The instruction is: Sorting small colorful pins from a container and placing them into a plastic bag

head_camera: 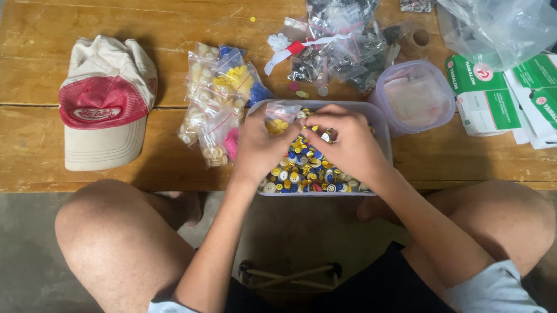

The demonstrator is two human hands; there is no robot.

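- Worn wooden bench (52,141) over a grey concrete floor (4,271); the person sits at its near edge, bare knees to either side.
- Left hand (265,149) and right hand (349,144) meet over a clear plastic tub (383,141) at the near edge of the bench, fingertips close together.
- Left hand pinches a small clear bag (281,115) holding a few yellow pieces; its fingers are closed on the bag's lower part.
- Right hand is curled, fingertips bunched just beside the bag's mouth; whether it holds a button is too small to tell.
- Tub is filled with small round buttons (304,171) in yellow, blue and white, lying under both hands.
- At 10 o'clock from the hands, touching the tub's corner, lies a heap of small filled bags (215,101) with cream, yellow, blue and pink pieces.
- At 12 o'clock, a pile of clear bags with dark parts (342,41).
- At 2 o'clock, just beside the tub, a round clear lidded container (414,96).
- At 3 o'clock, green-and-white cartons (545,100), with a large crumpled clear bag (506,8) above them.
- At 9 o'clock, well apart, a red-and-cream cap (106,101).
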